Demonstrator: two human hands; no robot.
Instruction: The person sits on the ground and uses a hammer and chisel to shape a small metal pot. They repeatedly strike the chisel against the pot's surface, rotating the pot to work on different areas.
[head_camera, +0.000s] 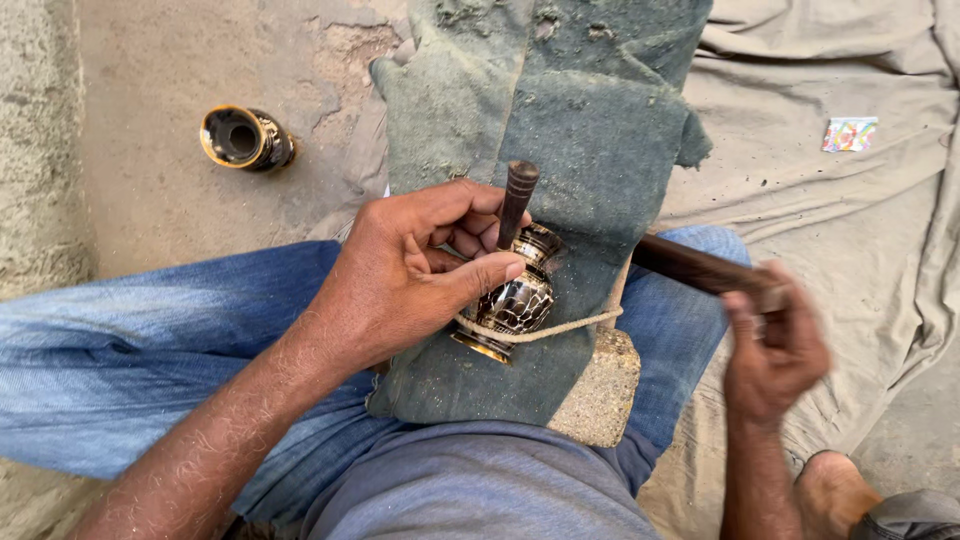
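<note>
The left hand (410, 270) grips a wooden-handled tool (516, 203), fingers clenched, its tip on a small black-and-gold vase (512, 300) lying on a green cloth (590, 130) (tied by a cord (560, 328)). The blurred right hand (775, 350) clasps a dark stick (695, 268). Another vase (245, 138) lies on the floor.

Faded blue jeans (130, 350), a grey-blue shirt (480, 490), bare forearms and hairy, unsleeved arms.

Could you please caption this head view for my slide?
Left hand steadies a chisel on a small vase; right hand swings a wooden stick.
</note>
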